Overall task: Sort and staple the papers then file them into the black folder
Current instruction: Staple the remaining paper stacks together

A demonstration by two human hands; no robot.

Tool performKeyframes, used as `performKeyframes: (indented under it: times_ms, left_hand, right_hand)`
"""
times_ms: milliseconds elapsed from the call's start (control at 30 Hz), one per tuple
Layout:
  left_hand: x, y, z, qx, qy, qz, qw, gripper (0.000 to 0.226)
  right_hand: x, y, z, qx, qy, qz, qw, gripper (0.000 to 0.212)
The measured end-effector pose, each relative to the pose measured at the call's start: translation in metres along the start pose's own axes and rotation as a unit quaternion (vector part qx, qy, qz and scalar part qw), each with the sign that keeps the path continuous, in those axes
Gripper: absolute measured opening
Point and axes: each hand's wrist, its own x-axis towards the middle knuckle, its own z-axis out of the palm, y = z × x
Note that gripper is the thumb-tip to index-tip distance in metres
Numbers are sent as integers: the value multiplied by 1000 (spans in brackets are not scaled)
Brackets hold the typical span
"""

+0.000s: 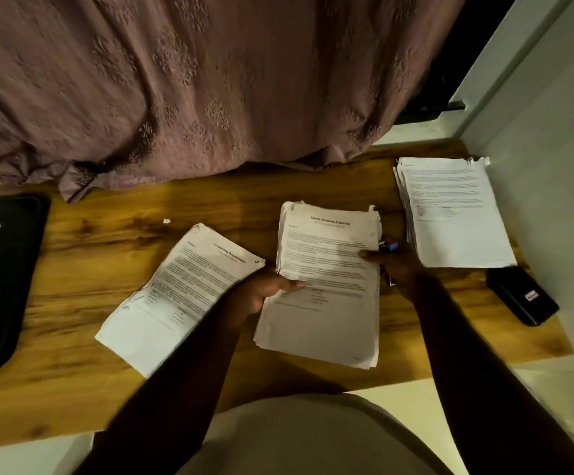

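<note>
The middle stack (326,275) carried a blurred heading ending in "Transcript"; the right hand (395,269) pinched its right edge, thumb on top. The left hand (265,293) sat between it and the left stack (182,286), fingers hidden beneath that stack, grip unclear. The black folder (0,275) lay at the desk's (107,234) left end.

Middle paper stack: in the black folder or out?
Out. Middle stack lies on the desk, left hand and right hand on it; black folder sits apart at left.
</note>
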Motion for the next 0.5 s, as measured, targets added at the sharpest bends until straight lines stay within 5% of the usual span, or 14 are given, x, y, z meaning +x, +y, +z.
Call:
performKeyframes:
  times_ms: [100,267,500]
  left_hand:
    - [2,10,-4,-45,13,20,999,40]
    - [17,39,-7,-80,166,82,980,30]
    - [33,53,-11,-48,208,104,971,35]
  right_hand:
    - [-4,5,-1,1,-7,4,1000,35]
    - [-10,9,6,3,-21,26,999,28]
    - [-9,10,4,-12,-44,38,998,36]
